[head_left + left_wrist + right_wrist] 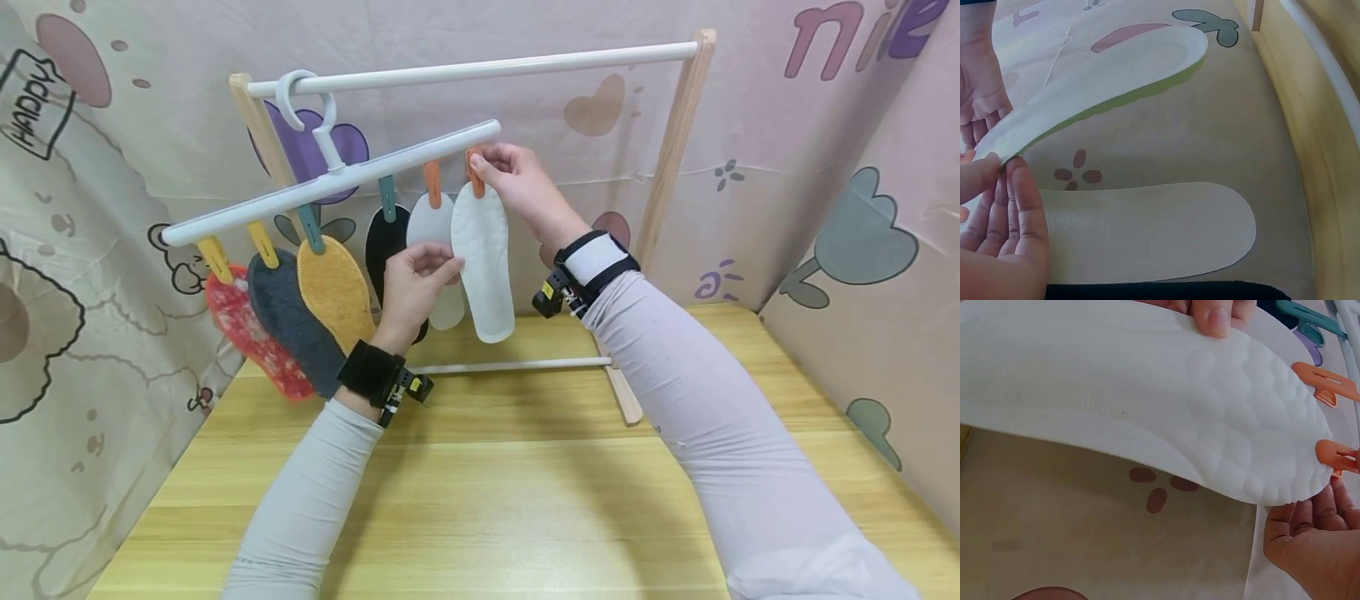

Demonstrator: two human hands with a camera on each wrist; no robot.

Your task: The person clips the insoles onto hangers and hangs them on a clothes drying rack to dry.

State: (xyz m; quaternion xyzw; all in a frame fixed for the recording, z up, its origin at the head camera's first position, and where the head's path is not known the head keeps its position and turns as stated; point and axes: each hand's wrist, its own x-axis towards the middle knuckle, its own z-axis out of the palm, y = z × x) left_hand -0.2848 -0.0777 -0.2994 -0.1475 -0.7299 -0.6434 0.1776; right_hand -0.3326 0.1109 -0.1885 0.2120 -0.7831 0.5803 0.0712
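Note:
A white hanger (pixel 330 182) with colored clips hangs tilted from the rack's top bar, its right end higher. At that end my right hand (pixel 525 183) pinches an orange clip (pixel 477 185), which sits on the top of a white insole (pixel 486 275). My left hand (pixel 418 287) pinches the edge of the same insole between thumb and fingers. In the left wrist view the insole (pixel 1116 75) shows a green underside. Its bumpy upper surface (pixel 1235 419) fills much of the right wrist view. Behind my left hand hangs a light grey insole (pixel 431 218), held by another orange clip (pixel 432 185).
Further left hang a black insole (pixel 384 242), a yellow one (pixel 335 292), a dark grey one (pixel 288 317) and a red one (pixel 255 333). The wooden rack (pixel 671 150) stands on a wooden table (pixel 487 508), before a printed cloth backdrop (pixel 525 100).

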